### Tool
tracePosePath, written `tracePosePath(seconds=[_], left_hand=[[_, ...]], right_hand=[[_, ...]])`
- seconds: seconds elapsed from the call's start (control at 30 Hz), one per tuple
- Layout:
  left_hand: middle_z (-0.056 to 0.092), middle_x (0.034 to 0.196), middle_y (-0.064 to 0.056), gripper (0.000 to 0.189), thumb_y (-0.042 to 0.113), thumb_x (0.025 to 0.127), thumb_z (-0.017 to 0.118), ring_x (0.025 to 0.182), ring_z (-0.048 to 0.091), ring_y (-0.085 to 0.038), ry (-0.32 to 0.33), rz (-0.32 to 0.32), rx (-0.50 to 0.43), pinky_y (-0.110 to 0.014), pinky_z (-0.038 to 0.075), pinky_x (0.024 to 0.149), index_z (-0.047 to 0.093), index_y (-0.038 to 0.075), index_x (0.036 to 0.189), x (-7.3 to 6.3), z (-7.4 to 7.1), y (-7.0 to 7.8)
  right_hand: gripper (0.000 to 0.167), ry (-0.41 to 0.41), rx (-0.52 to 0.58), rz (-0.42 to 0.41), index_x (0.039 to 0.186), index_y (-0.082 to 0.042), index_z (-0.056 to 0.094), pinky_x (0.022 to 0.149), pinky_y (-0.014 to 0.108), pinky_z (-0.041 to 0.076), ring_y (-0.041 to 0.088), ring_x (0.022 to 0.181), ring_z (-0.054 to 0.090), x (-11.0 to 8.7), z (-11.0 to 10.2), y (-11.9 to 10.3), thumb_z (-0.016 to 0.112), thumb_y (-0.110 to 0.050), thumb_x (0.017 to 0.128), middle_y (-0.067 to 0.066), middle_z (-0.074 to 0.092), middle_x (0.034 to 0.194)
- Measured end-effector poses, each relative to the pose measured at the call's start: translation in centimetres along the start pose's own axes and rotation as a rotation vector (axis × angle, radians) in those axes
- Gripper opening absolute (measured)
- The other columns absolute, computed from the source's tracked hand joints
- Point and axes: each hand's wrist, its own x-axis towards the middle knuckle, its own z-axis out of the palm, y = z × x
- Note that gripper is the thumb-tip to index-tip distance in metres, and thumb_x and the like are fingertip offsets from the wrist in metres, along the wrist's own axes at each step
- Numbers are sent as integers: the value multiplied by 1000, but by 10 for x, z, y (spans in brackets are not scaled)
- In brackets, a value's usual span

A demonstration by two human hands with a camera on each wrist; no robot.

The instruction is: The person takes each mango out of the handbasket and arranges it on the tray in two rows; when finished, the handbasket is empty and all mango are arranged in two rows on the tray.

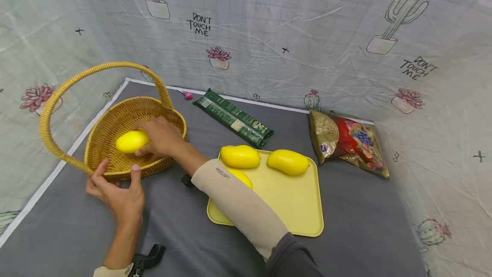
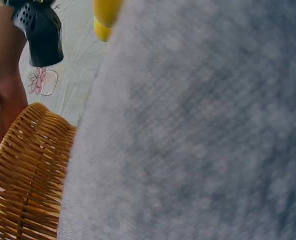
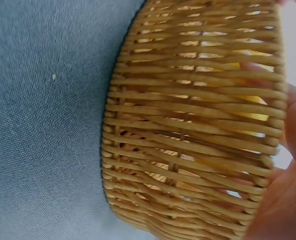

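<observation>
A yellow mango [image 1: 130, 142] is inside the wicker basket [image 1: 101, 134] at the left in the head view. My right hand [image 1: 163, 137] reaches over the basket's right rim and holds the mango from its right side. My left hand [image 1: 124, 198] grips the near rim by the foot of the tall handle [image 1: 47, 128], its thumb [image 1: 135, 170] at the rim. The right wrist view shows the woven wall [image 3: 187, 115] close up, with yellow through the gaps. In the left wrist view, grey cloth fills most of the picture.
Right of the basket, a yellow tray [image 1: 288, 204] bears several mangoes [image 1: 287, 162], partly behind my right forearm. Behind it lie a long green packet [image 1: 234, 119] and a small pink-wrapped candy [image 1: 187, 95]. A gold and red bag [image 1: 347, 142] lies at the right.
</observation>
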Motion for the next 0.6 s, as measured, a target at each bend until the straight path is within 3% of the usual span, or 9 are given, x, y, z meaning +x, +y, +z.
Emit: tracePosePath(seconds=[0.33, 0.6], left_hand=[[16, 161, 0, 65, 33, 95, 77, 147, 26, -15, 1, -21, 8, -37, 29, 107, 44, 32, 151, 2, 0, 2], [16, 161, 0, 64, 32, 95, 77, 150, 25, -13, 5, -22, 17, -40, 29, 113, 44, 33, 151, 0, 1, 3]], right_hand=[[73, 144, 40, -70, 153, -40, 55, 104, 22, 42, 7, 130, 51, -30, -12, 2, 81, -59, 87, -17, 61, 146], [71, 271, 84, -68, 152, -40, 56, 107, 21, 40, 7, 134, 51, -61, -24, 5, 82, -55, 88, -15, 61, 146]])
